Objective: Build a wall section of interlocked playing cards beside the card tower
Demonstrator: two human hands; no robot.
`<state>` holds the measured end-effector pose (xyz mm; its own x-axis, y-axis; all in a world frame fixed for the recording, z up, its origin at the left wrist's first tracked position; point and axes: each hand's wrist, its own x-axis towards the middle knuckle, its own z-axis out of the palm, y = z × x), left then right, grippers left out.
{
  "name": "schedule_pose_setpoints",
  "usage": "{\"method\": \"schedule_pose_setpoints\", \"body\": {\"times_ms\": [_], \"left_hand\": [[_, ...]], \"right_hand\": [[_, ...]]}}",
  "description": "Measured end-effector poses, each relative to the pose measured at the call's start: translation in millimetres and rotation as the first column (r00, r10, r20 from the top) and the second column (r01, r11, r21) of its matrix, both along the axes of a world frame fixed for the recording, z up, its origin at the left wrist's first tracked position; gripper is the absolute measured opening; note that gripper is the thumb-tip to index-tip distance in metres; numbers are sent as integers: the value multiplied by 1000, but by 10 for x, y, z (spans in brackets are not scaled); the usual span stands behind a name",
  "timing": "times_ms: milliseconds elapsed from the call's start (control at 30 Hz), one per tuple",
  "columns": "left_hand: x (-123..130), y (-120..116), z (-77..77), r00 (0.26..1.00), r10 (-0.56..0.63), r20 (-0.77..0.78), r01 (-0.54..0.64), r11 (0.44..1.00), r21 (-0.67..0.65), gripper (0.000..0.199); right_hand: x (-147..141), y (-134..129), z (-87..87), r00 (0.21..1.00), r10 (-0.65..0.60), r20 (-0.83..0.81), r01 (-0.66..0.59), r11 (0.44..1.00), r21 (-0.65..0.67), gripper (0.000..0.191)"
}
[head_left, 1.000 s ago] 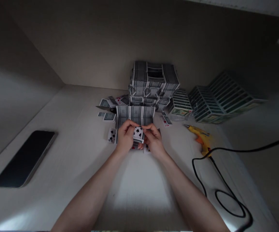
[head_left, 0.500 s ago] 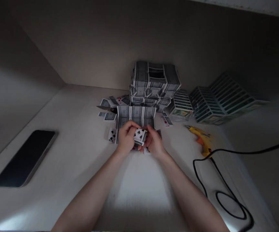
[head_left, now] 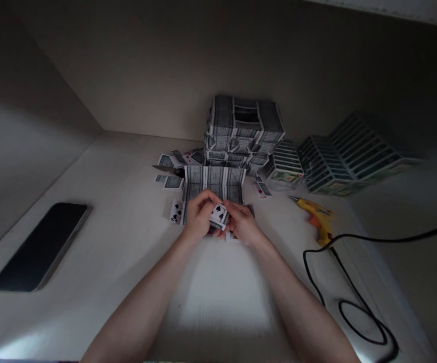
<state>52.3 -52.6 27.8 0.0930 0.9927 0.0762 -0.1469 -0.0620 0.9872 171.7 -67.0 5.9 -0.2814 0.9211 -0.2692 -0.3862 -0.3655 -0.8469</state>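
Between my two hands is a playing card [head_left: 218,213] with black spades, its edges folded so that strips of the patterned back show. My left hand [head_left: 199,214] grips its left side with the thumb on top. The fingers of my right hand [head_left: 242,222] close on its right edge. Just beyond and partly under my hands stands a structure of joined patterned cards [head_left: 214,176], with an upright back wall. An eight of spades [head_left: 175,213] lies left of my left hand, and another card [head_left: 232,236] pokes out below my right hand.
Behind stands a larger box-like card building [head_left: 244,126]. Scissors [head_left: 169,171] and loose cards [head_left: 172,182] lie at left. Stacked card packs [head_left: 358,156] sit at right, near a yellow glue gun [head_left: 319,217] with a looping black cable [head_left: 358,237]. A phone [head_left: 40,247] lies far left.
My right hand's thumb and fingers have moved in over the card's right edge, covering more of it. My left hand keeps its grip, nearly still.
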Motion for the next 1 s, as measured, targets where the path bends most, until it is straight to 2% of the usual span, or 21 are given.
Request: {"method": "schedule_pose_setpoints", "body": {"times_ms": [100,300,367,500,600,767,1000], "left_hand": [[2,-11,16,1000,-4,15,4,1000,-15,12],[23,28,-22,996,82,-42,-83,996,-24,13],[15,59,-65,986,134,-97,-135,991,-1,14],[-19,104,-142,944,213,-253,-198,977,83,32],[-39,112,-165,927,219,-305,-175,971,165,32],[-41,101,-150,906,191,-378,-110,968,225,28],[-28,86,-131,902,180,-394,-57,951,304,20]], "right_hand": [[2,-4,-10,1000,-7,17,6,1000,23,34],[-24,-11,-12,996,-62,67,57,996,64,35],[-48,-17,-1,992,-102,73,95,992,84,37],[-88,-25,17,987,-140,75,132,986,102,39],[-99,-23,24,983,-167,78,159,983,95,38],[-91,-14,40,979,-188,74,182,980,78,38],[-76,-21,37,983,-173,54,169,983,76,35]]}}
